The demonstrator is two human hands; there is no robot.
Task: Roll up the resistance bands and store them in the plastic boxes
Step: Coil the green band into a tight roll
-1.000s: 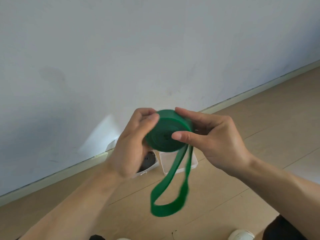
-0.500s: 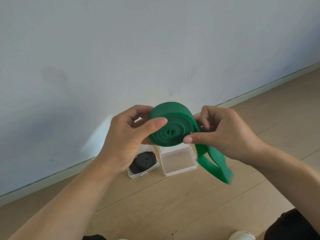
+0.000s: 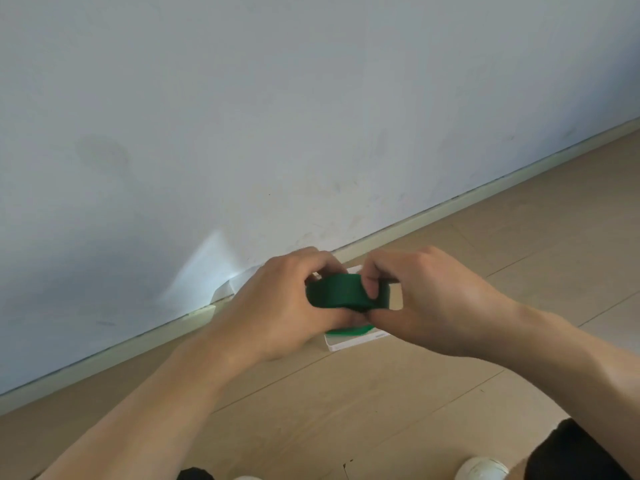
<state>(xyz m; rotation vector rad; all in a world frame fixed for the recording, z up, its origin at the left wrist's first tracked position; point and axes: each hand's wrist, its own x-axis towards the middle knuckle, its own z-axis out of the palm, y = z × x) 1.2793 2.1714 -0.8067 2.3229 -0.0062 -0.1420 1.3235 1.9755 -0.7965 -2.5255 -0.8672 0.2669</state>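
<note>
A rolled green resistance band (image 3: 337,293) sits flat between both hands, just above a clear plastic box (image 3: 353,342) on the wooden floor. My left hand (image 3: 277,306) grips the roll's left side with curled fingers. My right hand (image 3: 433,303) grips its right side, fingers over the top and thumb below. A strip of green (image 3: 349,330) shows under the roll, inside the box. My left hand hides the second box with the black band.
A white wall and skirting board (image 3: 450,206) run close behind the boxes. A clear box lid (image 3: 239,282) leans against the wall. A white shoe (image 3: 481,469) and dark clothing show at the bottom right.
The loose tail of the green band has been wound in. Both hands lowered the roll, turned it flat, and brought it down over the right box.
</note>
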